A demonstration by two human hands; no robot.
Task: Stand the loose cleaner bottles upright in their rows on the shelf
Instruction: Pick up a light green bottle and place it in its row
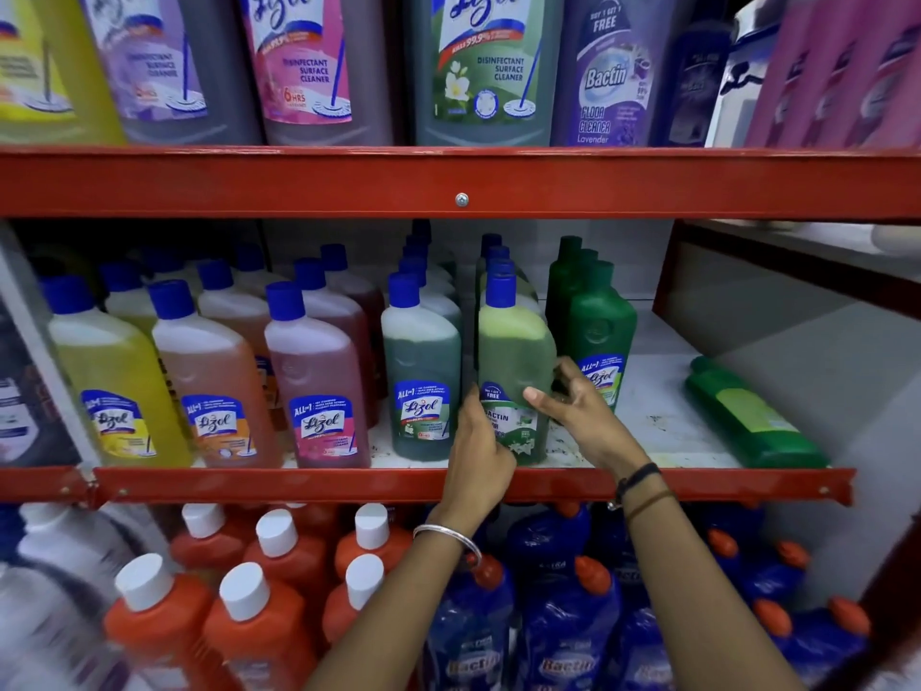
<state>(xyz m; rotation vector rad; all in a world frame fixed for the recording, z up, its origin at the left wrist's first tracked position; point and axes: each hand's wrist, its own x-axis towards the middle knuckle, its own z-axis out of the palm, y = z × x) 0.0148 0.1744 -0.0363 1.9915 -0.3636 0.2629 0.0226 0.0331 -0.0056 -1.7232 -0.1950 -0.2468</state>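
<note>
Red shelf (299,483): both hands, left hand (478,453) and right hand (573,406), grasp upright Bactin bottle (513,351), cap up.

Red shelf rail (299,483) across the front; white shelf board (663,421), speckled dark; blue-capped bottles in rows: yellow bottle (107,386), orange bottle (214,386), pink bottle (319,391), dark green bottle (421,371); pale green Bactin bottle (513,351), blue cap, green-and-white label; solid green bottle (600,331), green cap; lying green bottle (752,421), lime label; silver bangle (448,533); black wrist thread (638,478); below, orange bottles with white caps (259,625); blue bottles with orange caps (563,630).
</note>
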